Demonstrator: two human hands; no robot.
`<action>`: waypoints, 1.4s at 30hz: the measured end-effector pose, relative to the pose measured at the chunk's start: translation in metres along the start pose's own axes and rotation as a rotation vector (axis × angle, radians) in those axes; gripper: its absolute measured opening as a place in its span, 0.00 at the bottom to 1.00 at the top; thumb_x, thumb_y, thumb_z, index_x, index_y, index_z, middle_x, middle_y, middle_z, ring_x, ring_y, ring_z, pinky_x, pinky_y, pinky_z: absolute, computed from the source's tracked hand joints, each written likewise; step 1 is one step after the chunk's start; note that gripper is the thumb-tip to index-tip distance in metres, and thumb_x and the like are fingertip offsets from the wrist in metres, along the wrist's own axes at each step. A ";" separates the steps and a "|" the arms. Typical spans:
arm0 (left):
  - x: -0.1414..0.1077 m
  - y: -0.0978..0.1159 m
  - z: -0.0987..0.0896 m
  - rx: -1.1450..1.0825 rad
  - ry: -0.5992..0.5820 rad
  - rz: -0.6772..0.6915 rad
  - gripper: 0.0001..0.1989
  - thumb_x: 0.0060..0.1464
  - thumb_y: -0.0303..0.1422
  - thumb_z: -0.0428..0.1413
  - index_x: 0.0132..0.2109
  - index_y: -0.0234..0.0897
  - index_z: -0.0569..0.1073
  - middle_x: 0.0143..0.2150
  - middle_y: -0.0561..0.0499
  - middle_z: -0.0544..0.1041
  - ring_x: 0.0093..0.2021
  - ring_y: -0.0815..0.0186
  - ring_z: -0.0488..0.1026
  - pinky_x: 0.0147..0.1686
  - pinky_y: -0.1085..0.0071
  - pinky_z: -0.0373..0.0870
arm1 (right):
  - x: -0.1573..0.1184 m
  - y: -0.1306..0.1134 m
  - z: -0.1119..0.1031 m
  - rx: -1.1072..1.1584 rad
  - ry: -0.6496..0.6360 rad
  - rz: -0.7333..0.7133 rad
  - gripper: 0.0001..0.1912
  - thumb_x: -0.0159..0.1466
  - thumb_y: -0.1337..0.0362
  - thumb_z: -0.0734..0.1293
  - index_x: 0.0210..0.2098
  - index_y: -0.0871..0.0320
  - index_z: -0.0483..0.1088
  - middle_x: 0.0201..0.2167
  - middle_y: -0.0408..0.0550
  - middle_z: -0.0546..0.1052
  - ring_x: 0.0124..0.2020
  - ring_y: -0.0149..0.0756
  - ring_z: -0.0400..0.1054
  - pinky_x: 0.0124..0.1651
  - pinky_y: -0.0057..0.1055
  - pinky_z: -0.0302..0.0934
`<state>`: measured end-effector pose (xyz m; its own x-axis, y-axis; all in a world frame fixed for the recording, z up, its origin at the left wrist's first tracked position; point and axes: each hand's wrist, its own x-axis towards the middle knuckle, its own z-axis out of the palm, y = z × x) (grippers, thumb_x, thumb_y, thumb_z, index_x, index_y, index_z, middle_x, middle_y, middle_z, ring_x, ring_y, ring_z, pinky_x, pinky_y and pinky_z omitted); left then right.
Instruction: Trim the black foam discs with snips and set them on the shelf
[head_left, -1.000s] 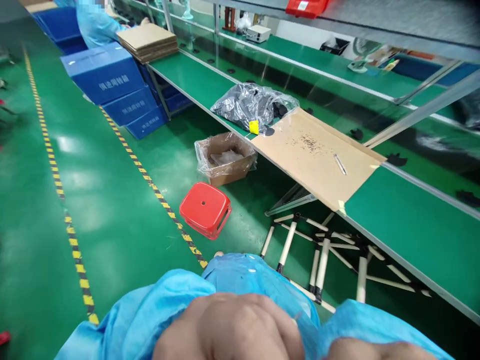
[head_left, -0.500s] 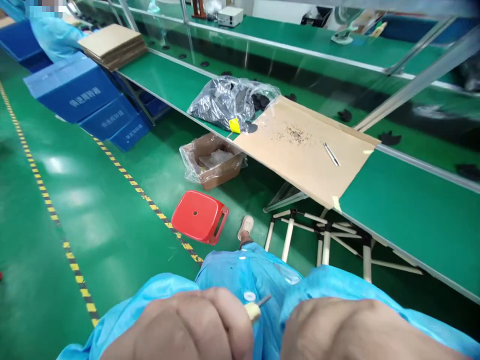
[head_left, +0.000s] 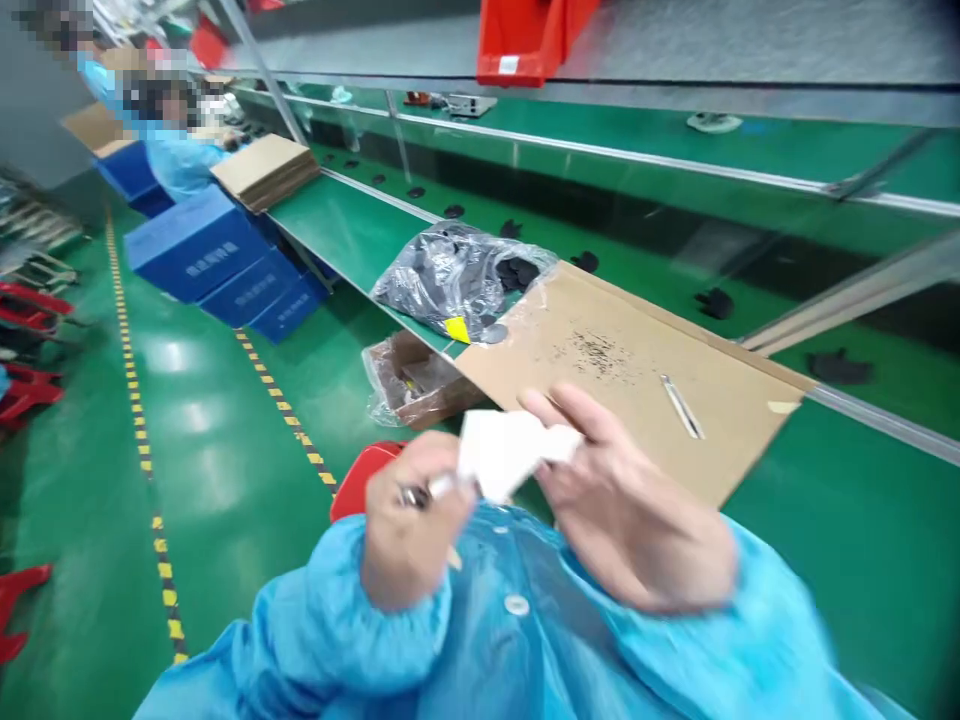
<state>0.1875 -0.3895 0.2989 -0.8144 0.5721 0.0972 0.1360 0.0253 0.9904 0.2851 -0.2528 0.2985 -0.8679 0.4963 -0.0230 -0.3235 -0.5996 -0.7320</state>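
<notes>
A small white piece, like folded paper [head_left: 499, 450], is held up in front of my chest, blurred by motion. My left hand [head_left: 416, 530] is closed on its left side. A small dark metallic thing [head_left: 414, 497] also shows among the left fingers, and a pale yellowish tip pokes out below them; I cannot tell its kind. Pinched at its right end, the white piece sits between the thumb and fingers of my right hand [head_left: 630, 510], whose other fingers are stretched out. Ahead, cardboard [head_left: 645, 400] covers part of the green bench, with dark specks [head_left: 596, 352] and a slim pen-like tool [head_left: 682, 407].
A clear bag of black parts [head_left: 457, 275] lies left of the cardboard. Black pieces [head_left: 714, 302] line the belt behind. A red stool [head_left: 360, 485] and an open box [head_left: 412, 380] stand below; blue crates [head_left: 199, 245] are farther left, near co-workers. A red bin [head_left: 517, 45] hangs overhead.
Both hands have moved up and forward from low near the body and come together at the white piece, which was not visible before. The view has tilted upward.
</notes>
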 end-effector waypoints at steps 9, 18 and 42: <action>0.085 -0.060 0.028 0.056 -0.130 -0.208 0.16 0.51 0.39 0.58 0.43 0.32 0.77 0.31 0.49 0.76 0.30 0.68 0.70 0.32 0.73 0.68 | 0.077 0.013 -0.072 0.429 0.220 0.024 0.32 0.62 0.38 0.50 0.49 0.52 0.69 0.60 0.46 0.65 0.64 0.38 0.54 0.64 0.43 0.50; 0.182 -0.088 0.064 0.243 -0.800 0.346 0.16 0.58 0.27 0.49 0.50 0.34 0.75 0.39 0.45 0.74 0.40 0.66 0.71 0.41 0.71 0.67 | 0.157 0.027 -0.079 0.394 0.251 -0.098 0.36 0.60 0.34 0.49 0.53 0.50 0.67 0.62 0.45 0.63 0.65 0.38 0.50 0.67 0.44 0.41; 0.336 -0.374 -0.136 0.880 -0.250 -0.708 0.27 0.52 0.38 0.56 0.56 0.23 0.66 0.50 0.35 0.74 0.48 0.58 0.72 0.48 0.67 0.66 | 0.219 0.143 -0.111 -0.281 0.724 0.365 0.20 0.53 0.50 0.72 0.41 0.56 0.73 0.32 0.49 0.79 0.28 0.37 0.74 0.36 0.38 0.69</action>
<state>-0.2140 -0.3183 -0.0252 -0.7440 0.3458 -0.5717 0.1197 0.9108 0.3951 0.0902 -0.1600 0.1135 -0.4141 0.6383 -0.6489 0.1174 -0.6695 -0.7335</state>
